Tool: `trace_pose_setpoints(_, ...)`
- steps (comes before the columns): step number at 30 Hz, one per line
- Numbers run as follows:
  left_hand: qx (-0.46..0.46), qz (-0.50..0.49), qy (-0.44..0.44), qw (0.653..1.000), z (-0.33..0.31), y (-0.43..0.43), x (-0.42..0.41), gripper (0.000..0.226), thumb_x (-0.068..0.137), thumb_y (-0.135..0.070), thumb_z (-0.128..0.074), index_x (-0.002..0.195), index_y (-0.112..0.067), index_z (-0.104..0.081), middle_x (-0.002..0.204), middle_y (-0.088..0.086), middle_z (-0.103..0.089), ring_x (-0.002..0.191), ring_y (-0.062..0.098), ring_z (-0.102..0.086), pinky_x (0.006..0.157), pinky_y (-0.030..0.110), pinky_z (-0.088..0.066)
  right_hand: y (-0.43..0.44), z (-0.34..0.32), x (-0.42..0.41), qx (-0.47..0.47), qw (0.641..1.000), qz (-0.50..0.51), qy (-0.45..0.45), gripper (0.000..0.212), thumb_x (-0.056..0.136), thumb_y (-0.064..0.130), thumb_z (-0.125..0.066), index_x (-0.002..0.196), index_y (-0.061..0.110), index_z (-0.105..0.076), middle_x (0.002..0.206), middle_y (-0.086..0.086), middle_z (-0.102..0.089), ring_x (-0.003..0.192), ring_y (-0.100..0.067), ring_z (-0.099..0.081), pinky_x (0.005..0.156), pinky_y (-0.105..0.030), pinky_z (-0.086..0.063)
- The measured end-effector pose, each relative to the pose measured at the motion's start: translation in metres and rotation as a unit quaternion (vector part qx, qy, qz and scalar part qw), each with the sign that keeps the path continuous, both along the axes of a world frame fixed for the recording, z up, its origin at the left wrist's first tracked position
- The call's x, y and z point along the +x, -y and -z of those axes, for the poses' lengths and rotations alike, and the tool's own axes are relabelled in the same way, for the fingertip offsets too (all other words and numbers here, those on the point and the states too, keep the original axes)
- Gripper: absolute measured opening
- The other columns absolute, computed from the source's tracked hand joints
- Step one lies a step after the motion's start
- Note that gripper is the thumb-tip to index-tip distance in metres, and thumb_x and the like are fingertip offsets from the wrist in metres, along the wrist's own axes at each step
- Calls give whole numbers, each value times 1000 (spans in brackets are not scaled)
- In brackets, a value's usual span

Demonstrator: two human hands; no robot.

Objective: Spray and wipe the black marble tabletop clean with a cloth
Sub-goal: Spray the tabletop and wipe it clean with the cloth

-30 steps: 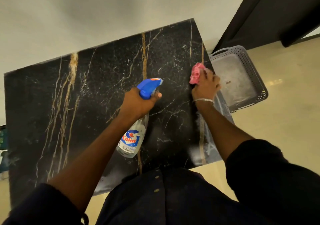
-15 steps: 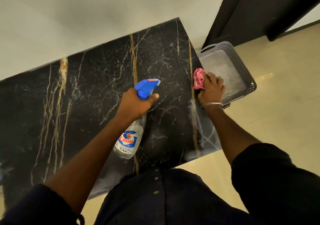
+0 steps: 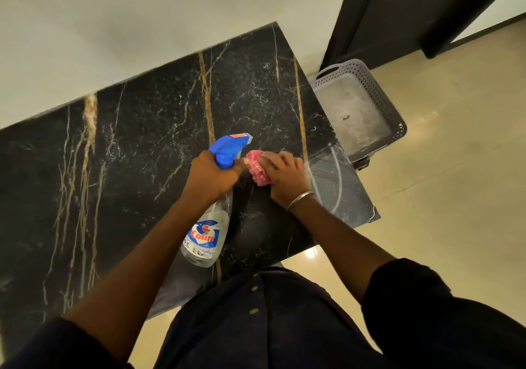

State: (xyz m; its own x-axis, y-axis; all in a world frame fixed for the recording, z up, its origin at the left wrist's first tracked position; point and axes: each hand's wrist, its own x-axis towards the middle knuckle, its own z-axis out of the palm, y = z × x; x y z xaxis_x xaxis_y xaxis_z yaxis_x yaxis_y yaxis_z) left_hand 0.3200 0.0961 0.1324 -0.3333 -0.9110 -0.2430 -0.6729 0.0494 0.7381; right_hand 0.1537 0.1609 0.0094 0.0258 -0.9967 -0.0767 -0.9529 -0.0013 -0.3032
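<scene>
The black marble tabletop (image 3: 136, 152) with gold and white veins fills the left and middle of the view. My left hand (image 3: 212, 176) grips the neck of a clear spray bottle (image 3: 206, 236) with a blue trigger head, held above the marble with its nozzle pointing right. My right hand (image 3: 284, 176) holds a bunched pink cloth (image 3: 256, 169) and presses it on the marble just right of the bottle's head. A wet, smeared patch shows on the marble to the right of that hand, near the table's right corner.
A grey perforated plastic basket (image 3: 381, 95) stands on the beige floor against the table's right end. A dark door frame (image 3: 398, 12) rises behind it. A pale wall runs along the table's far edge. My dark shirt is at the near edge.
My right hand has slid the pink cloth left from the table's right edge toward the spray bottle, leaving a wet streak behind. The left hand still holds the bottle.
</scene>
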Motion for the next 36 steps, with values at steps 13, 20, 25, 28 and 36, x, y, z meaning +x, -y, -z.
trace_pose_setpoints(13, -3, 14, -32, 999, 3, -26, 9, 14, 88, -28, -65, 83, -18, -57, 64, -5, -55, 55, -1, -53, 57, 6, -43, -34, -7, -33, 31, 951, 307, -23, 66, 79, 20, -62, 140, 12, -41, 140, -12, -42, 124, -42, -38, 98, -56, -36)
trace_pose_setpoints(20, 5, -3, -23, 1000, 2, -46, 17, 10, 87, -24, -65, 88, -17, -59, 66, -4, -56, 60, 7, -53, 62, 17, -44, -61, 4, 45, -1, 1000, 8, -30, 65, 76, 22, -67, 138, 17, -46, 139, -5, -47, 119, -32, -42, 88, -44, -40)
trace_pose_setpoints(25, 15, 4, -34, 999, 9, -62, 24, 19, 87, -30, -64, 92, -13, -58, 71, 5, -59, 62, 10, -54, 63, 18, -47, -79, 5, -36, -10, 988, 146, -53, 66, 72, 13, -64, 136, 15, -48, 137, -8, -49, 116, -37, -43, 92, -49, -40)
trace_pose_setpoints(28, 22, 6, -35, 999, 13, -73, 28, 24, 88, -32, -63, 91, -9, -58, 73, 11, -60, 64, 14, -55, 67, 25, -49, -93, 5, -82, 5, 966, 256, -48, 66, 73, 11, -63, 137, 13, -46, 140, -9, -45, 119, -41, -40, 95, -53, -37)
trace_pose_setpoints(36, 17, -11, -29, 999, 15, -110, 30, 24, 87, -30, -64, 93, -8, -58, 72, 7, -58, 64, 13, -55, 65, 18, -47, -114, 3, -6, -3, 962, 273, -25, 62, 83, 23, -63, 140, 14, -42, 142, -11, -44, 124, -41, -40, 97, -56, -39)
